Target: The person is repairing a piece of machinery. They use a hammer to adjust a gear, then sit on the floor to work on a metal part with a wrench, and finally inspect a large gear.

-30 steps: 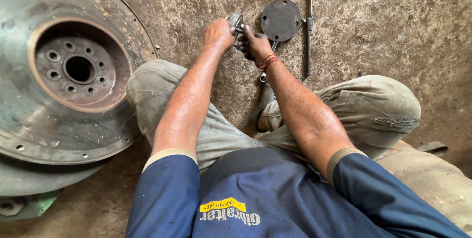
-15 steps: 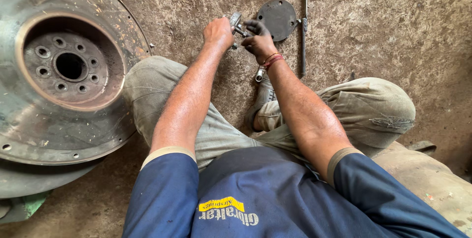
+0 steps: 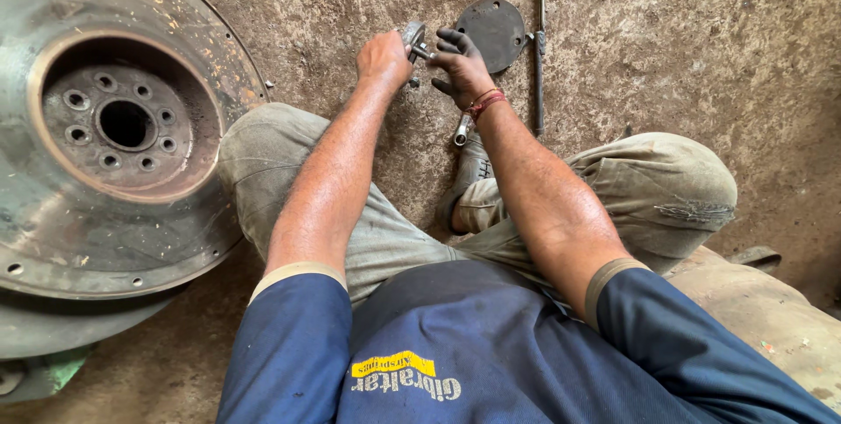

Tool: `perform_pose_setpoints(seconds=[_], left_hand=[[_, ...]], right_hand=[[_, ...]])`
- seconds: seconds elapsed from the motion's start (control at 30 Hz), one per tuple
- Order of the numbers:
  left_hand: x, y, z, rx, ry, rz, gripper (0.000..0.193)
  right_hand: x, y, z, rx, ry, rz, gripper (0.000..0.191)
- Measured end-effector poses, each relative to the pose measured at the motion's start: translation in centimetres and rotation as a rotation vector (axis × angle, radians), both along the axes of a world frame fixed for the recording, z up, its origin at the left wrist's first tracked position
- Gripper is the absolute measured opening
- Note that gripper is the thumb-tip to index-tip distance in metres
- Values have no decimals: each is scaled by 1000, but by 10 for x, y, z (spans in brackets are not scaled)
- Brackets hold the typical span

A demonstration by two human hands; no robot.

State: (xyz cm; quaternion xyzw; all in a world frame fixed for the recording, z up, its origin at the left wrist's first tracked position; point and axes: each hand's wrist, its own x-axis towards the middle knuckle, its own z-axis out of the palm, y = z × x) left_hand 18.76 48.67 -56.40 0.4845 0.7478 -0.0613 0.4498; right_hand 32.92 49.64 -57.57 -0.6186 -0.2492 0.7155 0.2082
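Just left of the round dark plate, the left hand and right hand meet, both clamped on a small metal part above the floor; a socket lies below them.

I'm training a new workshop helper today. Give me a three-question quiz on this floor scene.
1. True or false: the big flywheel lies to the person's left.
2. What do the left hand and right hand hold between them? A) a small metal part B) a hammer C) a rag
3. What lies just right of the round dark plate?

Key: 1 true; 2 A; 3 a long thin metal rod.
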Motion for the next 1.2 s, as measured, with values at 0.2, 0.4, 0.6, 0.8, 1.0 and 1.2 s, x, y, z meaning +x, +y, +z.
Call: perform_pose_setpoints(seconds=[0.2, 0.4, 0.6, 0.8, 1.0, 1.2], left_hand=[[-1, -1, -1, 4, -28, 30, 19], [0, 2, 0, -18, -1, 4, 21], [2, 2, 5, 12, -29, 16, 22], [1, 2, 10, -16, -15, -19, 20], [1, 2, 11, 8, -18, -23, 19], [2, 3, 6, 3, -30, 39, 24]], right_hand=[[-5, -4, -3, -85, -46, 92, 42], [-1, 0, 3, 0, -6, -54, 60], [-1, -5, 0, -102, -27, 26, 37], [1, 0, -2, 33, 44, -52, 35], [-1, -1, -2, -61, -203, 90, 34], [2, 0, -9, 75, -23, -28, 41]])
